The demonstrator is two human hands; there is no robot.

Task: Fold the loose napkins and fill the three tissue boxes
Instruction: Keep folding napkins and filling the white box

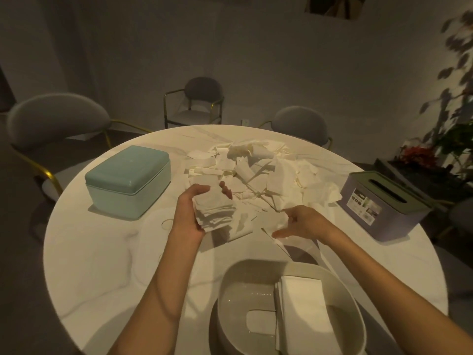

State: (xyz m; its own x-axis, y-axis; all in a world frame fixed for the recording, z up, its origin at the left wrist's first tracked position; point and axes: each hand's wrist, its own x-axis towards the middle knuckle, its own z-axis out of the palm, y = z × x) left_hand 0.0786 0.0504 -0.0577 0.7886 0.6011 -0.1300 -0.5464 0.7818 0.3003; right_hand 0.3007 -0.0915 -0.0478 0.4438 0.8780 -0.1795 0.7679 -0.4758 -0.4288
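A big heap of loose white napkins (258, 170) covers the far middle of the round white table (107, 265). My left hand (189, 213) grips a thick stack of folded napkins (217, 213) just in front of the heap. To its right, my right hand (304, 221) pinches a single napkin (271, 220) low over the table. A mint-green tissue box (128, 180) with its lid on stands at the left. At the right sits a purple tissue box with a slotted green lid (384, 206). An open white tissue box (289, 308) at the near edge holds a small pile of folded napkins (299, 298).
Three grey chairs with brass legs stand around the far side of the table: one at the left (56, 119), one at the back (202, 98), one at the right (299, 124). A leafy plant with red flowers (450, 134) is at the far right.
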